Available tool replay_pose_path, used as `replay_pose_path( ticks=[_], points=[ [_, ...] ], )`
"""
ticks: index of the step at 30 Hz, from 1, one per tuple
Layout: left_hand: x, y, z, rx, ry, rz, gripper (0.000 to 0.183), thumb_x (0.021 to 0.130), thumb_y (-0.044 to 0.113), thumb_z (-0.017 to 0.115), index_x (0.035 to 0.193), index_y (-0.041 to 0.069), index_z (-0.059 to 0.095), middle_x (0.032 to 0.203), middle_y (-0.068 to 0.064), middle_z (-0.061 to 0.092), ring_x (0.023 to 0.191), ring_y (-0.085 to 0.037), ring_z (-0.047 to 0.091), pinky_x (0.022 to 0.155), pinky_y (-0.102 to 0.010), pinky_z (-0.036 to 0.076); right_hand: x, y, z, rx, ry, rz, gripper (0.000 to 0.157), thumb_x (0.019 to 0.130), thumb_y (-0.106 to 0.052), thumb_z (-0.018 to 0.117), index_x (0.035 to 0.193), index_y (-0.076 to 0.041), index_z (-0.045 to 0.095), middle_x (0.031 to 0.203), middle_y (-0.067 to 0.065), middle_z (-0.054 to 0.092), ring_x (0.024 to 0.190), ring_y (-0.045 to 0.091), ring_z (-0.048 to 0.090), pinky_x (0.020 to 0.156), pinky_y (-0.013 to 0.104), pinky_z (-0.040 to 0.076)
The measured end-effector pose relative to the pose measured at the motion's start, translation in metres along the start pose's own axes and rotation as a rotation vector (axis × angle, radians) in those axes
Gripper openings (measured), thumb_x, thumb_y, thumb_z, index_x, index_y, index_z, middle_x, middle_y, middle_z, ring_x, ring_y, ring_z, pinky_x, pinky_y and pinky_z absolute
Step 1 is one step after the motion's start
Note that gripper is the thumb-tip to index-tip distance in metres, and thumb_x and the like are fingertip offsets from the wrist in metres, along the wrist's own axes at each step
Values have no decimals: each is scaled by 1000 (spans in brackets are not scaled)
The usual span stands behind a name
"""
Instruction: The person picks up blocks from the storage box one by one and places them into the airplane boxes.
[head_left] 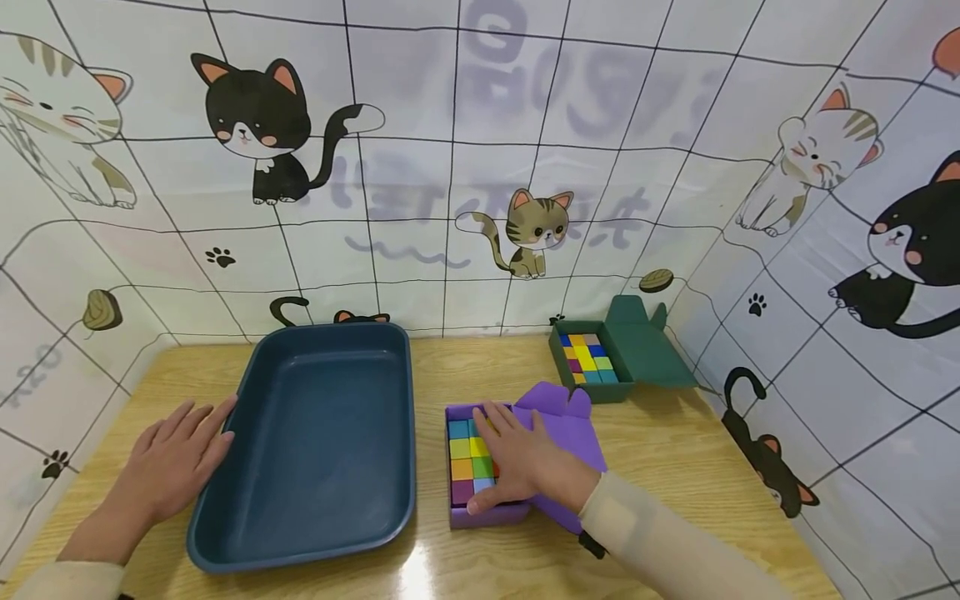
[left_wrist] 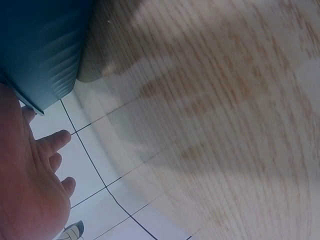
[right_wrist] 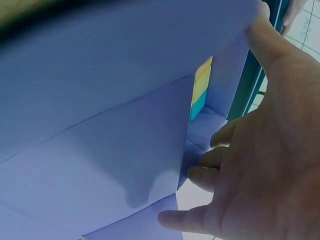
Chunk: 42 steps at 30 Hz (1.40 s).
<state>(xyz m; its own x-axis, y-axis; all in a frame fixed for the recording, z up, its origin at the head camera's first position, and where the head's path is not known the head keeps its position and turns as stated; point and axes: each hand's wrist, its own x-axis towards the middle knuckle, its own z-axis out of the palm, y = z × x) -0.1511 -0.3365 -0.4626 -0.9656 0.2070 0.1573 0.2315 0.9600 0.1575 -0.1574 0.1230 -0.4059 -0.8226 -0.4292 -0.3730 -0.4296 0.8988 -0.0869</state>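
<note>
A purple box [head_left: 489, 517] stands with its lid [head_left: 566, 433] folded back to the right, and colored blocks [head_left: 461, 450] fill it in rows. Over its right part my right hand [head_left: 517, 454] lies spread, covering some of the blocks; in the right wrist view the thumb and fingers reach across the purple walls. To the left is a large dark blue tray [head_left: 315, 450] with nothing in it. My left hand [head_left: 176, 454] rests at the tray's left rim, its fingers extended, fingertips at the edge. The left wrist view shows the palm beside the tray's outer wall [left_wrist: 55, 55].
A green box [head_left: 600, 392] with more colored blocks [head_left: 588, 358] sits at the back right, its lid [head_left: 648, 346] open. The wooden table [head_left: 480, 567] meets a cat-print wall covering [head_left: 420, 183] at the back and sides.
</note>
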Motion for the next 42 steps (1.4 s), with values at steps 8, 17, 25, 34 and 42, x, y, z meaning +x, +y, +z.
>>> replay_pose_path(
  ticks=[8,17,25,34,42],
  points=[
    [0,1,-1,-6,2,-1,53,98,38,31,147,24,17,135,-23,39,135,-42,16,96,-61,19,-10,24,3,27,-7,-7,125,56,-81,57,149,-15,5,156,5,2,144,24,4,109,64,6],
    [6,1,-3,6,11,22,53,98,38,33,147,23,20,134,-23,39,132,-43,20,96,-61,20,-19,48,2,30,-11,-14,124,57,-80,58,149,-14,6,156,4,2,144,25,5,113,58,3],
    [13,1,-3,15,8,35,54,97,41,34,146,21,23,135,-24,38,132,-43,21,96,-60,21,-26,46,1,19,59,13,118,63,-76,58,147,-7,11,155,13,6,143,31,8,112,58,9],
    [20,0,-4,13,-28,24,56,98,43,31,148,24,14,136,-26,36,134,-44,18,97,-60,19,-35,48,2,69,5,129,127,57,-78,60,147,-3,10,154,16,5,143,32,10,107,63,17],
    [21,2,-3,10,-24,28,56,98,42,31,148,25,14,135,-26,37,133,-44,19,96,-60,19,-34,52,6,93,-14,174,132,53,-81,59,147,-5,8,155,14,3,142,31,14,104,68,17]
  ],
)
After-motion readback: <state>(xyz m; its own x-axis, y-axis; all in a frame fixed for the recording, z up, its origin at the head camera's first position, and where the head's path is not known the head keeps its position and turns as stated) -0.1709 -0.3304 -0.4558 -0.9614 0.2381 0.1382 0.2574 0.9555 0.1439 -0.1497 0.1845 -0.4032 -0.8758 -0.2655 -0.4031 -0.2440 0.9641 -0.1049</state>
